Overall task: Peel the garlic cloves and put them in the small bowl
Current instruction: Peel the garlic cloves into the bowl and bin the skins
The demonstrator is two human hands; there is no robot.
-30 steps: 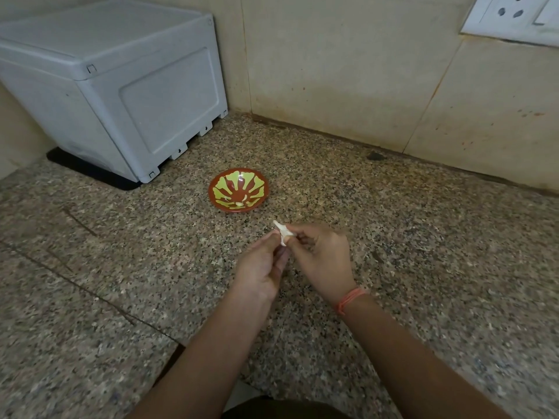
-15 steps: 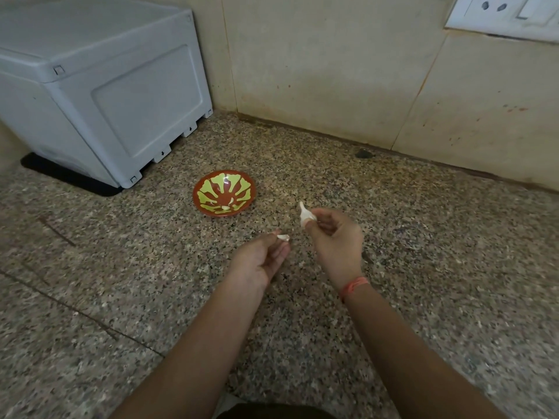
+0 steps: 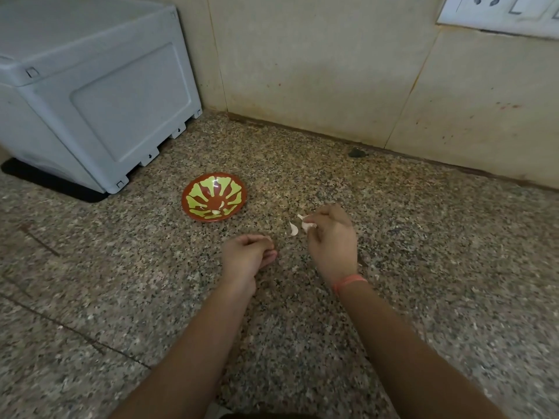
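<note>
The small red bowl with a yellow-green pattern sits on the granite counter, and two pale peeled cloves lie in its bottom. My right hand is to the right of the bowl and pinches a white garlic clove at the fingertips. Just left of those fingers, a curved white piece of peel lies on or just above the counter. My left hand hovers lower, in front of the bowl, fingers curled shut. Nothing clear shows in it.
A grey plastic box on a black mat stands at the back left, close behind the bowl. A tiled wall runs along the back, with a socket plate at the top right. A small dark speck lies at the wall's foot.
My hands, together on the clove a second ago, have drawn apart. The right one has moved right with the clove. A piece of peel has come loose beside it.
</note>
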